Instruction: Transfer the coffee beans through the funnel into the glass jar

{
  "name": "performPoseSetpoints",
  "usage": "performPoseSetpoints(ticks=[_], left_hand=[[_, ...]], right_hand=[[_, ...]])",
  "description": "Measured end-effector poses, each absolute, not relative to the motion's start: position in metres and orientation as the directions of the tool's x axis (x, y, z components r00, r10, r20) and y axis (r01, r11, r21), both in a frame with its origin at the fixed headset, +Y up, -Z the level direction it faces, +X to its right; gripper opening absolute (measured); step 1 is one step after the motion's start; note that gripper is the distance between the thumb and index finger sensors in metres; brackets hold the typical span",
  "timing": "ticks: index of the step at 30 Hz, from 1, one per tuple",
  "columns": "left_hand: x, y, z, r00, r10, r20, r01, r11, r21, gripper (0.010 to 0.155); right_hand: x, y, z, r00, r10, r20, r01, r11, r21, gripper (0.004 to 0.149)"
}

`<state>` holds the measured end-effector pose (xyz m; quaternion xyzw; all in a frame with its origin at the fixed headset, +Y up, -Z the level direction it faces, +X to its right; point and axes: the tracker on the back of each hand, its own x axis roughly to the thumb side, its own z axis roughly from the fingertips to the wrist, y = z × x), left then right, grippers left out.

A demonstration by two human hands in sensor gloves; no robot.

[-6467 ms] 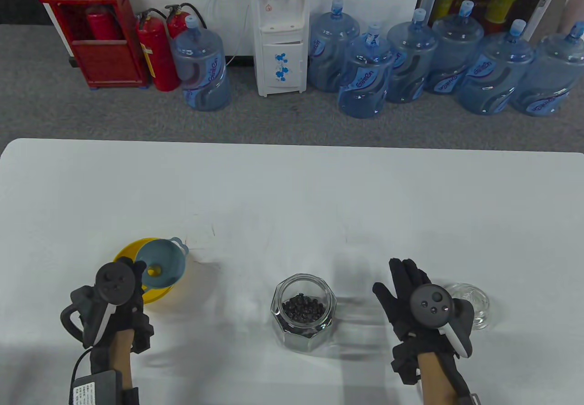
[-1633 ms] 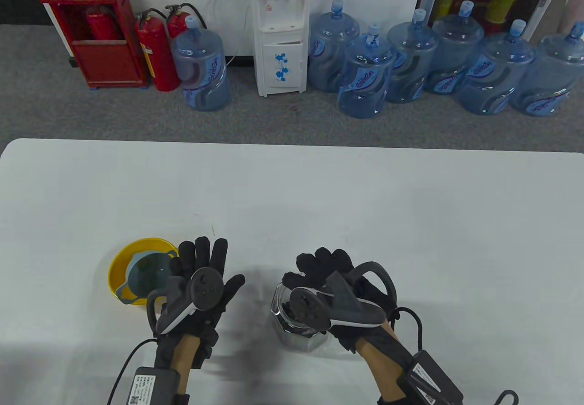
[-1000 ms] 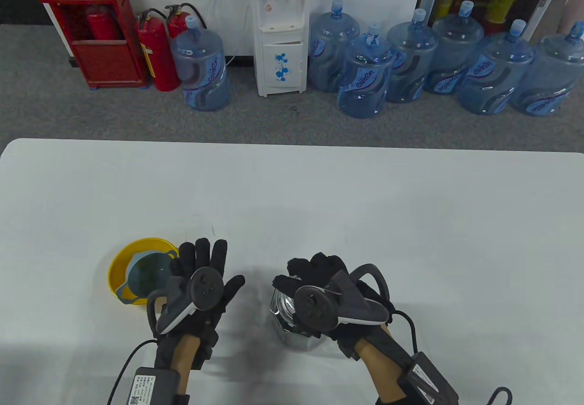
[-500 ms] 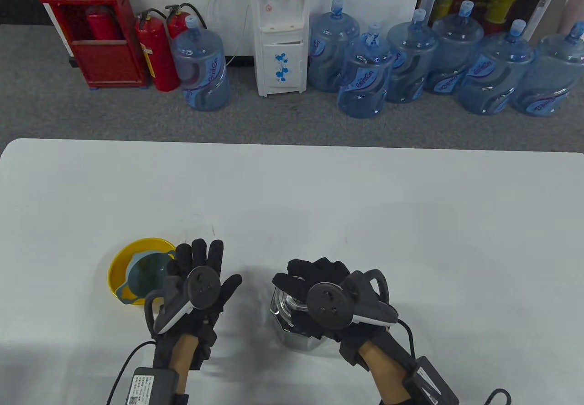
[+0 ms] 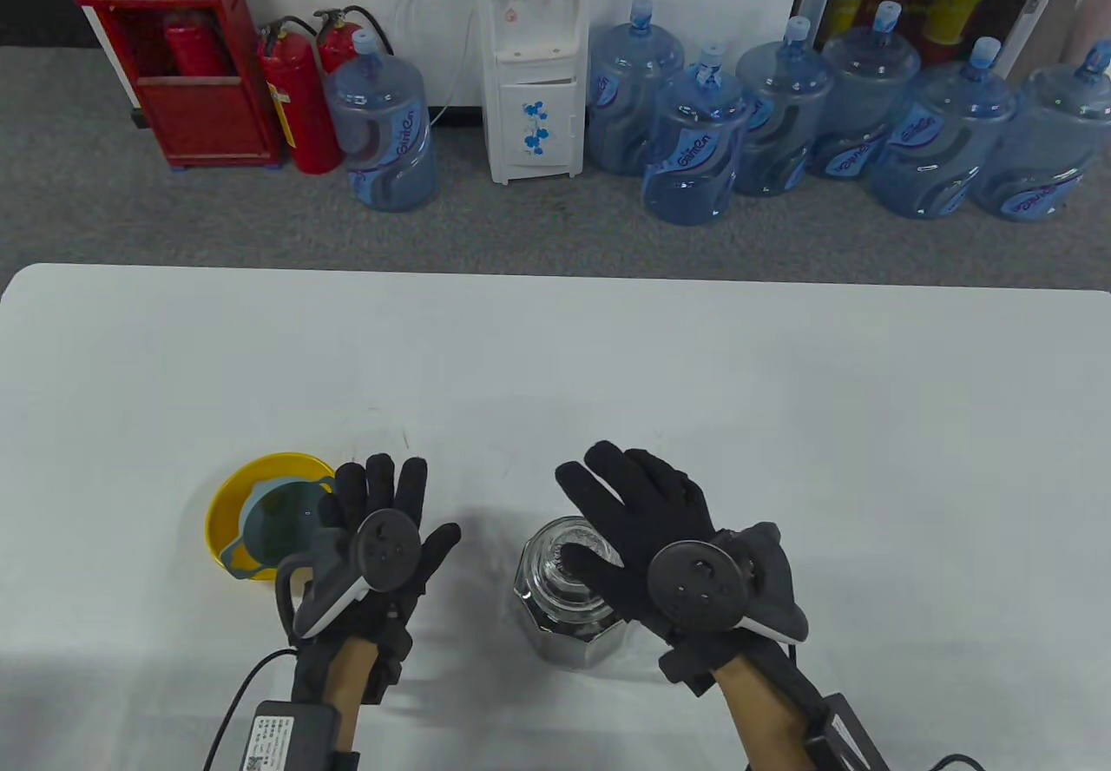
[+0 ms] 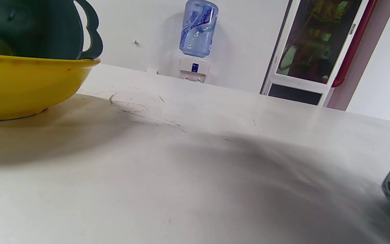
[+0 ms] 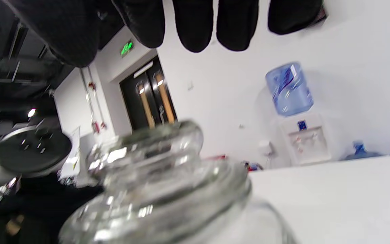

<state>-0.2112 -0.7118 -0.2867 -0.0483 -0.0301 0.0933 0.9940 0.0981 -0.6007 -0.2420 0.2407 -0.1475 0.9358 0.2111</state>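
Right hand (image 5: 660,537) released, fingers splayed | faceted glass jar (image 5: 568,610) lidded

"GuinCan"-like brand on water bottles (image 5: 388,133)

1. The left hand (image 5: 382,537) and right hand (image 5: 647,528) wear black fabric sensor gloves
2. Each back carries a dark grey tracker (image 5: 380,545) with a round buttoned disc and white trim
3. Black cables run to labelled wrist boxes (image 5: 291,732)
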Motion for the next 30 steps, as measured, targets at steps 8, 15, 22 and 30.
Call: performPoseSetpoints(ticks=[8,15,22,30], left_hand=[[-0.212,-0.712,-0.286,0.981,0.187,0.050,-0.182,0.979,-0.090,0.079],[-0.213,-0.712,-0.285,0.982,0.184,0.046,-0.181,0.981,-0.070,0.079],[-0.214,-0.712,-0.285,0.983,0.177,0.044,-0.174,0.983,-0.058,0.079],[-0.215,-0.712,-0.285,0.984,0.173,0.041,-0.171,0.984,-0.042,0.079]], right_hand=[[0.135,-0.610,-0.234,-0.851,0.368,0.375,-0.512,-0.740,-0.436,0.072],[0.173,-0.652,-0.237,-0.904,0.370,0.212,-0.425,-0.730,-0.535,0.071],[0.198,-0.681,-0.246,-0.943,0.329,0.043,-0.306,-0.814,-0.494,0.073],[0.213,-0.707,-0.255,-0.952,0.303,-0.046,-0.263,-0.886,-0.382,0.075]])
